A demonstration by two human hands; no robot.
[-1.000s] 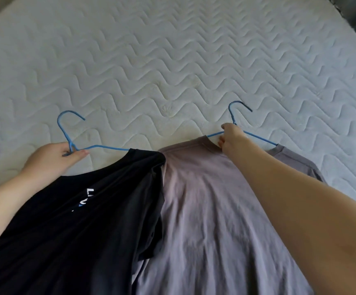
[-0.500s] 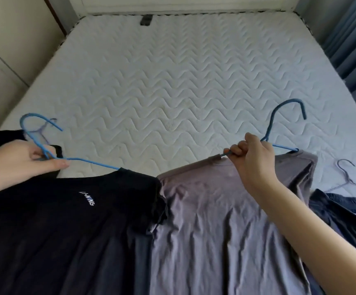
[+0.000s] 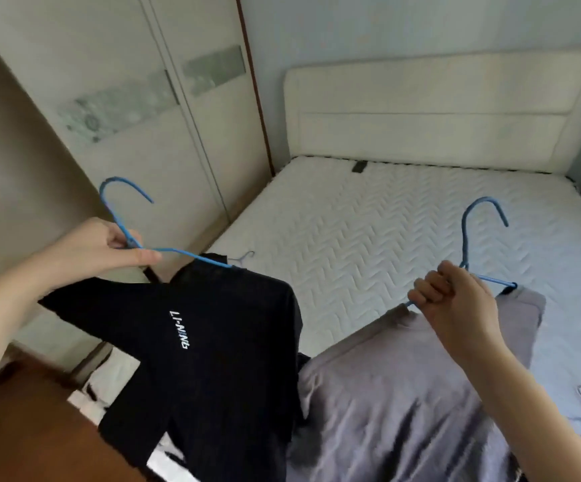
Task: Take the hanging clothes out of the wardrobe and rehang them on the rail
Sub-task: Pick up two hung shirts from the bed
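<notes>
Left hand point(image 3: 108, 250) pinching black tee's hanger point(image 3: 132, 217), right hand point(image 3: 456, 304) fisted round grey tee's hanger point(image 3: 480, 238) above the bed point(image 3: 369, 238); lopsided shirts could totally slide off.

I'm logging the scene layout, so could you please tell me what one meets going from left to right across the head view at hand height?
left hand → its blue hanger → black T-shirt → right hand → second blue hanger carrying the grey T-shirt.
</notes>
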